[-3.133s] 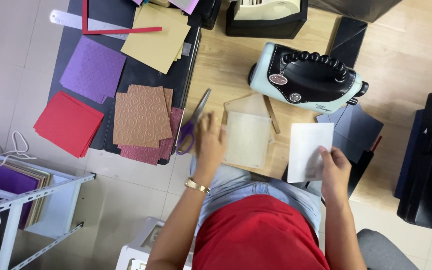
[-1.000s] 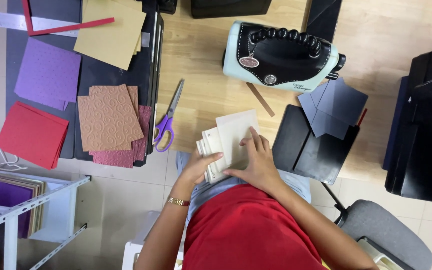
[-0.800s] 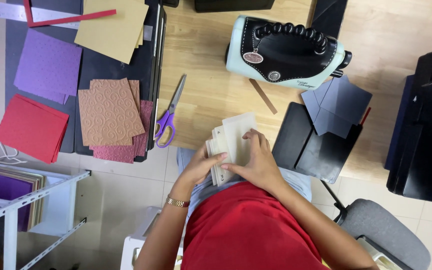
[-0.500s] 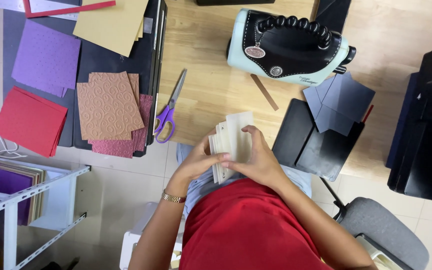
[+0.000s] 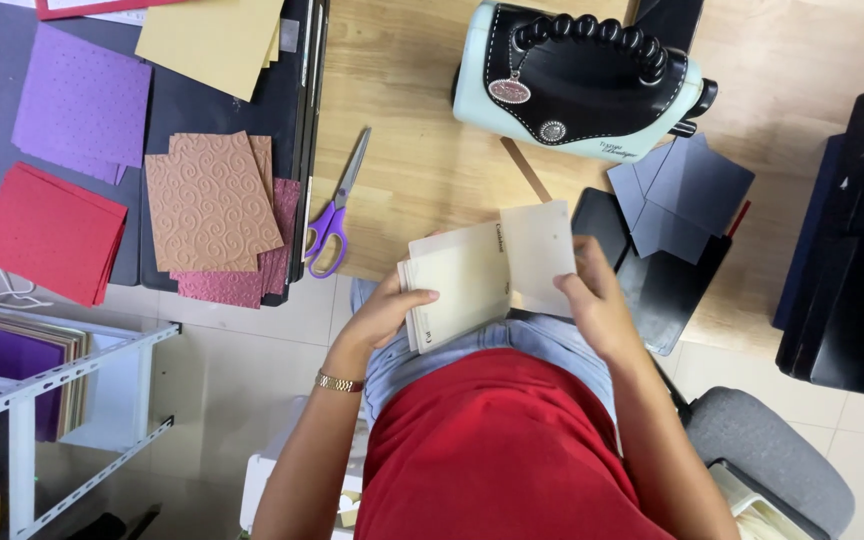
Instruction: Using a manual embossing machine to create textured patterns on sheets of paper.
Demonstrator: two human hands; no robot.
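Observation:
My left hand [image 5: 380, 315] grips the left edge of a cream embossing folder [image 5: 462, 285], thumb on top. My right hand [image 5: 592, 300] holds a pale cream card [image 5: 540, 255] by its right side, the card lying partly over the folder's right edge. Both are held just above my lap at the front edge of the wooden table [image 5: 402, 150]. A gold bracelet sits on my left wrist.
A light-blue and black die-cutting machine [image 5: 577, 80] stands behind my hands. Purple-handled scissors [image 5: 332, 215] lie to the left. On a dark mat lie brown embossed sheets [image 5: 210, 205], red sheets [image 5: 50, 232], purple paper [image 5: 82, 100] and tan paper [image 5: 214, 40]. Dark grey sheets [image 5: 687, 195] lie right.
My hands have drawn apart a little: the pale card has slid to the right off the folder. The view has drifted nearer to the table.

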